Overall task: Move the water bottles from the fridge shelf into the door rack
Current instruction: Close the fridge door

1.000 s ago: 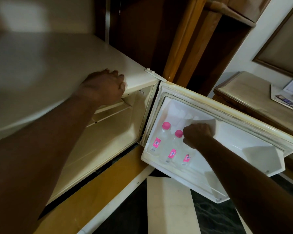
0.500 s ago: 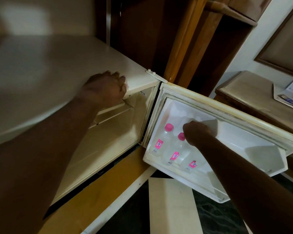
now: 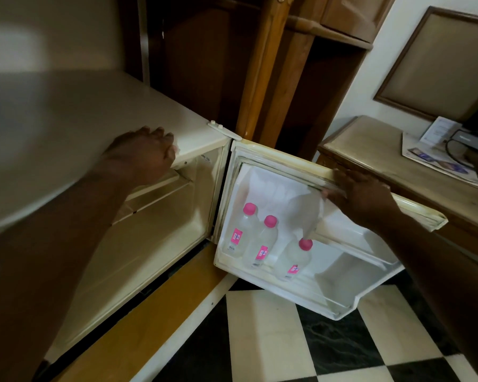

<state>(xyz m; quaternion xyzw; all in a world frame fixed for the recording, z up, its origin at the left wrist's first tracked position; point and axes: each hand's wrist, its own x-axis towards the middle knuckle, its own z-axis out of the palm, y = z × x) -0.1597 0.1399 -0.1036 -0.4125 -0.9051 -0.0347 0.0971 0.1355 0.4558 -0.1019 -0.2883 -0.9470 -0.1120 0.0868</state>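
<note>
Water bottles: three, clear plastic, pink caps, upright in the door rack.
Left hand: curled over the fridge top's front edge, holding no bottle.
Right hand: fingers spread on the door's top rim, empty.
Advice: check the shelf for leftovers; swing the door gently.

Checkered floor; wooden cabinet; wooden desk; dim light.
</note>
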